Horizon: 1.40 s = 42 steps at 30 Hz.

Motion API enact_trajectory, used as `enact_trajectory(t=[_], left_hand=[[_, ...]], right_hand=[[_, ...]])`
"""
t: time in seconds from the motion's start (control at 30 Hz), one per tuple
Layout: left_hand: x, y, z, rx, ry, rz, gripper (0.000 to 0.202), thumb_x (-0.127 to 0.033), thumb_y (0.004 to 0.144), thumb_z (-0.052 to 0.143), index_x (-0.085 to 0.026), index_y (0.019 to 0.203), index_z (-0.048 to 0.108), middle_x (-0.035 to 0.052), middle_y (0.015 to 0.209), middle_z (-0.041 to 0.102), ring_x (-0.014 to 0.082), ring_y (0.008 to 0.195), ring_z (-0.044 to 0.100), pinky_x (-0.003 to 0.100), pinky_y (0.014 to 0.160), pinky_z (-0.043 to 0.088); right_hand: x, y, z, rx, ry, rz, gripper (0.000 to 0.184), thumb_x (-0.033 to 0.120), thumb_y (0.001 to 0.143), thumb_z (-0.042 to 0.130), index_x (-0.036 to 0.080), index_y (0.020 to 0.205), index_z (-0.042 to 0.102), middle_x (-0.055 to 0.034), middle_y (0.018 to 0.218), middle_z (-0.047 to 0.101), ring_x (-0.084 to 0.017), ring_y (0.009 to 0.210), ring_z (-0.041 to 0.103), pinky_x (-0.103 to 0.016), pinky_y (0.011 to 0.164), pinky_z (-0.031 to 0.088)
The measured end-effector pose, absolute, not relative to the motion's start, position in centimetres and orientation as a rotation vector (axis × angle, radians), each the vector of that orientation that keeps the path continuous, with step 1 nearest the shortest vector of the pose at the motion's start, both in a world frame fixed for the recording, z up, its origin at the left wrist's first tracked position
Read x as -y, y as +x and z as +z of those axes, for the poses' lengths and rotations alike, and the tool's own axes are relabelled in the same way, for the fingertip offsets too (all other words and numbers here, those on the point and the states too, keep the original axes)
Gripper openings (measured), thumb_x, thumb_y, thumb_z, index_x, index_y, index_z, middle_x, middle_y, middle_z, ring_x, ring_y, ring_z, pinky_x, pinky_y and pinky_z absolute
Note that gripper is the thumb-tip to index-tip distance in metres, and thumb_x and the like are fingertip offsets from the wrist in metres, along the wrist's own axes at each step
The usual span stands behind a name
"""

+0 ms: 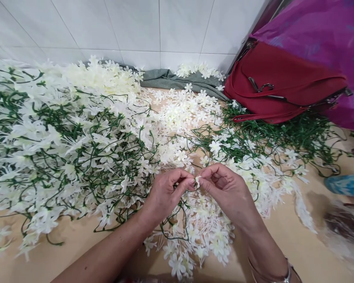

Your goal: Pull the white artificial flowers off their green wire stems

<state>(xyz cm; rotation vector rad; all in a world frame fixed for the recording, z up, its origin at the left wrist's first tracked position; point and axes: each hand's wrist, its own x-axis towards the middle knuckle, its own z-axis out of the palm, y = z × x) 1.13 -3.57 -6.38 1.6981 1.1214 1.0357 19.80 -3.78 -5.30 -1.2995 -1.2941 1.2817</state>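
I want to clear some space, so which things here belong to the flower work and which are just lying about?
In the work: left hand, right hand, small white flower pinched by both, flowered stems, loose blossoms, bare green stems.
Lying about: red bag, grey-green cloth, purple fabric.

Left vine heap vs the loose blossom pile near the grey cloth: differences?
The vine heap has blossoms on green stems; the loose blossom pile shows white blossoms only, no stems visible. The vine heap is far larger; the loose blossom pile is small, by the grey cloth. Both are cream-white, like the blossom that the left hand and right hand pinch.
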Motion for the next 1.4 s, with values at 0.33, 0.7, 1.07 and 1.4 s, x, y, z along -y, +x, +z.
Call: enact_trajectory(t=[0.33,0.7,1.07,1.4], left_hand=[[3.7,1.4,-6.9,-1.135,1.584,1.064,0.015,-0.025,0.098,0.064,-0.018,0.086,0.07,0.002,0.078,0.079,0.0146,0.072,0.075,0.023,0.069,0.056],[3.9,1.6,-7.2,-1.18,1.453,1.098,0.017,-0.03,0.098,0.065,-0.018,0.103,0.075,0.0041,0.084,0.082,0.0186,0.077,0.079,0.028,0.073,0.064],[3.9,1.7,-6.9,-1.189,1.489,1.08,0.016,-0.028,0.1,0.062,-0.017,0.093,0.071,0.003,0.083,0.08,0.017,0.076,0.077,0.025,0.072,0.059],[4.1,1.7,-7.0,-1.223,1.485,1.069,0.019,-0.029,0.101,0.06,-0.018,0.089,0.07,0.0027,0.081,0.077,0.0171,0.076,0.074,0.026,0.071,0.055]], right_hand=[[3.8,19.1,-5.1,1.224,-1.291,1.293,0.019,0.032,0.081,0.08,0.021,0.078,0.064,-0.0012,0.079,0.067,-0.016,0.073,0.061,-0.029,0.067,0.05],[3.2,19.3,-6.2,1.032,-1.254,1.361,0.025,0.033,0.075,0.087,0.021,0.076,0.065,0.0021,0.07,0.063,-0.011,0.06,0.05,-0.023,0.054,0.04],[3.2,18.9,-6.3,1.037,-1.254,1.36,0.026,0.034,0.074,0.087,0.021,0.075,0.065,-0.0008,0.08,0.069,-0.013,0.067,0.058,-0.024,0.058,0.046],[3.3,18.0,-6.0,1.013,-1.24,1.348,0.025,0.032,0.075,0.088,0.022,0.075,0.065,0.0002,0.079,0.068,-0.013,0.07,0.061,-0.024,0.064,0.051]])
